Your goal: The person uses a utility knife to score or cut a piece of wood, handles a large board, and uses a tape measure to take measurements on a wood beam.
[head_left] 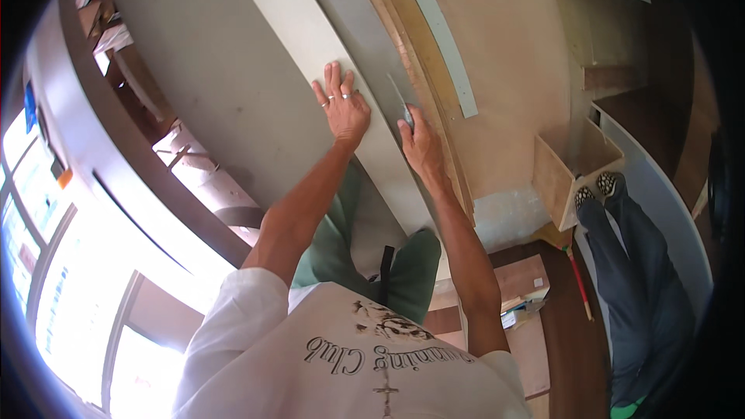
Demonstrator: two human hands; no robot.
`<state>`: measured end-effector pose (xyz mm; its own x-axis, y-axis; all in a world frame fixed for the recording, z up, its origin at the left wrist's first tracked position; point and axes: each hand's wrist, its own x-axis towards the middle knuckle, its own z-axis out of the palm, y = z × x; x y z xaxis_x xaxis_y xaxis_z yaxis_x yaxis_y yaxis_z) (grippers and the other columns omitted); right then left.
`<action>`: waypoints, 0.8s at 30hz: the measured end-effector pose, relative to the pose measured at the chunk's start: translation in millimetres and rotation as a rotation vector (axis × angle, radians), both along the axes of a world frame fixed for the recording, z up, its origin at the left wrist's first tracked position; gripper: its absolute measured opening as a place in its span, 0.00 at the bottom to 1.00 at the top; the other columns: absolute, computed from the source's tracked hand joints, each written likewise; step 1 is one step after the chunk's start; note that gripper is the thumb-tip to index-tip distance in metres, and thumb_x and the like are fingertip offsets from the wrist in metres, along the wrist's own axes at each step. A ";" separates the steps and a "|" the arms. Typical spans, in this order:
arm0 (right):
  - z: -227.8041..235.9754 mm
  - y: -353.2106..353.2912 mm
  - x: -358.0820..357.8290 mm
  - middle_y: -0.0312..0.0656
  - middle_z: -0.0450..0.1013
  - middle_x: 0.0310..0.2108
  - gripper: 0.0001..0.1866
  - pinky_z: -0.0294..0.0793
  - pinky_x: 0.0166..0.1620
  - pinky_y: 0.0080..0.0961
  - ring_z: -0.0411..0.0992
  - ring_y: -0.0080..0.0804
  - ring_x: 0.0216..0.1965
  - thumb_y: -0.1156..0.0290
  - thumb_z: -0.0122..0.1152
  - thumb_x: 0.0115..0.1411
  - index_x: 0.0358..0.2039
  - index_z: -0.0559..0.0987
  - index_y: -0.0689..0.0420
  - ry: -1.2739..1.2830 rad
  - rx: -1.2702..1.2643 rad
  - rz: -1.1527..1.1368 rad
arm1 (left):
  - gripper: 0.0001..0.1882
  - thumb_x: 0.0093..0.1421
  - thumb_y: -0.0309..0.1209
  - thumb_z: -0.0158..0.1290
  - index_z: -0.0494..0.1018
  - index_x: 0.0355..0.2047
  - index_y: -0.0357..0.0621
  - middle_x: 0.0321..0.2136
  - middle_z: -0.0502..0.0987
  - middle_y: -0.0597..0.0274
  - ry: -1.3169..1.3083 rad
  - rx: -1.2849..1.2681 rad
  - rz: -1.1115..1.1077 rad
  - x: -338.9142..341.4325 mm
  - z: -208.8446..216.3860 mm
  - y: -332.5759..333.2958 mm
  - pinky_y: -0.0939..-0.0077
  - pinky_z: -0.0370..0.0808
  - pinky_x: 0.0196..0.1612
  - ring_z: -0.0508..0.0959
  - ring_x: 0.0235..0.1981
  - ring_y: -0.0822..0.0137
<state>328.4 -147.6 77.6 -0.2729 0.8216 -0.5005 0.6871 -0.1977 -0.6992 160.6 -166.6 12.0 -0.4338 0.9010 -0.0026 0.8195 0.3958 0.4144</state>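
White, the long strip (pixel 291 23) lies on a grey sheet (pixel 209 70), with the left hand (pixel 344 109) palm-down on it, fingers slightly spread. Apart from it, just beside the strip's right edge, the right hand (pixel 421 143) is closed around a thin-bladed tool (pixel 407 114), blade pointing up and slightly left

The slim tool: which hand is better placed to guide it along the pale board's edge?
Probably the right hand: it grips the slim tool, right of the pale board. The left hand rests on the board, seemingly better placed to steady it.
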 end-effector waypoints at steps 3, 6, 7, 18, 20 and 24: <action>1.2 -0.3 19.6 0.56 0.75 0.41 0.18 0.73 0.43 0.46 0.74 0.57 0.42 0.65 0.52 0.65 0.53 0.69 0.56 0.003 -0.001 0.015 | 0.27 0.53 0.19 0.43 0.60 0.55 0.47 0.65 0.57 0.53 0.013 -0.023 -0.007 2.8 2.1 1.4 0.45 0.36 0.70 0.51 0.69 0.54; 0.6 -1.0 35.0 0.56 0.75 0.43 0.19 0.73 0.44 0.45 0.74 0.56 0.43 0.65 0.52 0.65 0.54 0.68 0.57 0.009 -0.031 0.028 | 0.26 0.53 0.19 0.43 0.61 0.54 0.46 0.65 0.56 0.52 0.019 -0.058 -0.008 3.0 4.1 -2.6 0.45 0.36 0.70 0.50 0.70 0.54; -0.3 -1.4 36.9 0.56 0.74 0.44 0.19 0.73 0.44 0.45 0.73 0.56 0.44 0.65 0.52 0.65 0.54 0.68 0.57 -0.006 -0.086 0.028 | 0.26 0.53 0.19 0.43 0.61 0.54 0.46 0.65 0.56 0.52 0.032 -0.041 -0.009 -0.6 1.9 -1.0 0.45 0.36 0.70 0.50 0.70 0.54; -25.3 -9.1 -4.8 0.56 0.74 0.43 0.17 0.73 0.43 0.46 0.73 0.58 0.43 0.67 0.50 0.66 0.52 0.66 0.59 0.107 -0.050 0.126 | 0.27 0.52 0.19 0.44 0.63 0.54 0.45 0.65 0.56 0.55 0.036 -0.024 0.001 4.5 -4.8 -6.3 0.45 0.36 0.70 0.50 0.70 0.56; -26.1 -0.4 -15.1 0.57 0.74 0.40 0.15 0.73 0.41 0.48 0.73 0.59 0.41 0.67 0.49 0.66 0.50 0.66 0.60 0.105 -0.020 0.134 | 0.27 0.52 0.20 0.44 0.63 0.54 0.46 0.65 0.57 0.57 0.017 -0.004 0.006 5.6 -5.3 -5.9 0.45 0.37 0.70 0.51 0.69 0.57; -25.8 12.8 -26.5 0.60 0.74 0.38 0.14 0.72 0.37 0.50 0.73 0.60 0.38 0.67 0.48 0.67 0.49 0.65 0.60 0.083 0.018 0.195 | 0.28 0.52 0.20 0.44 0.62 0.55 0.47 0.65 0.56 0.57 0.018 -0.003 0.002 6.8 -5.9 -2.8 0.46 0.37 0.70 0.51 0.69 0.57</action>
